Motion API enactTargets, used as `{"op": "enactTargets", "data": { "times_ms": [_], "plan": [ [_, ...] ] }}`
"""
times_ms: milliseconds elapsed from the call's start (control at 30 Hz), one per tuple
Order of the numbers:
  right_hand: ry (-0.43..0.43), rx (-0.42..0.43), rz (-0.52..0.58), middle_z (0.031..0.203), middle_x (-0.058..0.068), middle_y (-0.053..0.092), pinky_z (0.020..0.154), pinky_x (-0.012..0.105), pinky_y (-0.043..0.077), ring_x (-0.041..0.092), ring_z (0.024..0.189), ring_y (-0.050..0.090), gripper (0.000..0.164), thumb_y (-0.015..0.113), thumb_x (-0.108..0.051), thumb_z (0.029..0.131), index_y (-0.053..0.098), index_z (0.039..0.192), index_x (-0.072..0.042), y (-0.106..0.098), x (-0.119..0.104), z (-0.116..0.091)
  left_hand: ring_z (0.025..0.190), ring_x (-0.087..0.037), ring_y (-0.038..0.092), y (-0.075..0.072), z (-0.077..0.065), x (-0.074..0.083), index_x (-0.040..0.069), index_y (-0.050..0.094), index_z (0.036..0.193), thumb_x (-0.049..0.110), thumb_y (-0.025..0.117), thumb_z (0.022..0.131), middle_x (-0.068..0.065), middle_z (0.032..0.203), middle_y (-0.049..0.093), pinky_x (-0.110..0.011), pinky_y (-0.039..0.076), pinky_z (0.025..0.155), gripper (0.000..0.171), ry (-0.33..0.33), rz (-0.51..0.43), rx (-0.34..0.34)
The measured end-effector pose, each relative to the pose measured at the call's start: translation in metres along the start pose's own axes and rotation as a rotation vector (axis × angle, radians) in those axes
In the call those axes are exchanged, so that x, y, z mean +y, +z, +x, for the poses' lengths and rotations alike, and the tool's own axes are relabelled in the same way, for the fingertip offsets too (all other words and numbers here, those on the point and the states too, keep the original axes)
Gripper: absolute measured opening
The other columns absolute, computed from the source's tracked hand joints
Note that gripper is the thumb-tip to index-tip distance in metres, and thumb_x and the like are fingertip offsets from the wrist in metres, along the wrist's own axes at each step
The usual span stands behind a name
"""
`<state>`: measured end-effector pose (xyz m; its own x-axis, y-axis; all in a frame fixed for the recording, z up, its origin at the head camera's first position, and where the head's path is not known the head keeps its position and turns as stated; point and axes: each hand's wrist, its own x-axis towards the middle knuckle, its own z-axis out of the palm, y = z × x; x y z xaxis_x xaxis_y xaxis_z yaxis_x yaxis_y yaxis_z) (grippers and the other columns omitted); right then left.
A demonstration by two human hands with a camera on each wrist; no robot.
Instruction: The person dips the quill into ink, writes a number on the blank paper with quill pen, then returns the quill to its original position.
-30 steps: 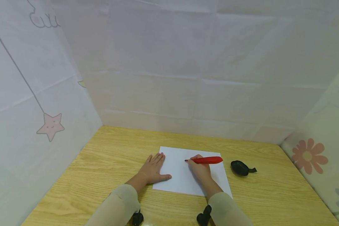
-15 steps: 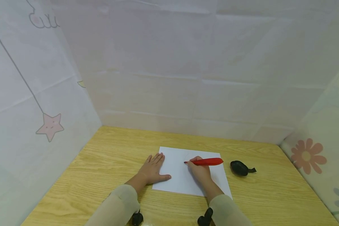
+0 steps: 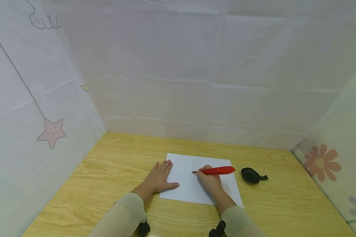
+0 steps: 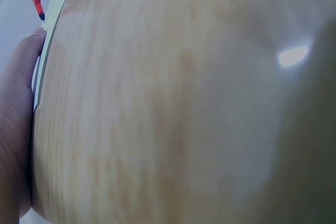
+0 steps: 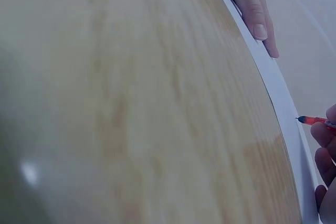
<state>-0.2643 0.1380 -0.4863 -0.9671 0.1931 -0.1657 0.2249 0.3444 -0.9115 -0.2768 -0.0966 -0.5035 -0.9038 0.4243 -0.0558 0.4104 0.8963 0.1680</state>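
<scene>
A sheet of white paper (image 3: 184,191) lies on the wooden table. My left hand (image 3: 159,179) rests flat on its left side, fingers spread and thumb pointing right. In my right hand (image 3: 211,181) I pinch a red pen (image 3: 221,170) with a feather-shaped end that points right. The pen's dark tip is at the paper, left of my fingers, beside a faint curved line. The right wrist view shows the pen (image 5: 313,120) close over the white sheet (image 5: 281,103), with my left hand (image 5: 249,9) beyond it. In the left wrist view my left thumb (image 4: 23,59) lies along the paper's edge.
Right of the paper lies a black rounded object (image 3: 250,175) with a short tail. Pale printed sheets (image 3: 172,98) stand behind and at both sides of the table (image 3: 115,158). Black devices (image 3: 143,228) show by both sleeves near the front.
The pen tip in my right hand has moved slightly left and down the paper. A faint curved line now shows above it. My left hand has stayed in place.
</scene>
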Motion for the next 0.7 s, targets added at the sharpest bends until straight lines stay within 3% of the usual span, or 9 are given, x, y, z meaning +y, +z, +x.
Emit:
{"op": "enactTargets", "data": {
  "times_ms": [700],
  "plan": [
    [-0.040, -0.030, -0.007, 0.080, 0.004, 0.063, 0.066, 0.024, 0.045, 0.019, 0.076, 0.053, 0.014, 0.069, -0.017, 0.083, 0.062, 0.090, -0.008, -0.006, 0.004, -0.013, 0.154, -0.022, 0.012, 0.002, -0.001, -0.001, 0.007, 0.018, 0.157, 0.078, 0.043, 0.085, -0.007, 0.165, 0.015, -0.049, 0.008, 0.125, 0.104, 0.007, -0.024, 0.014]
  ]
}}
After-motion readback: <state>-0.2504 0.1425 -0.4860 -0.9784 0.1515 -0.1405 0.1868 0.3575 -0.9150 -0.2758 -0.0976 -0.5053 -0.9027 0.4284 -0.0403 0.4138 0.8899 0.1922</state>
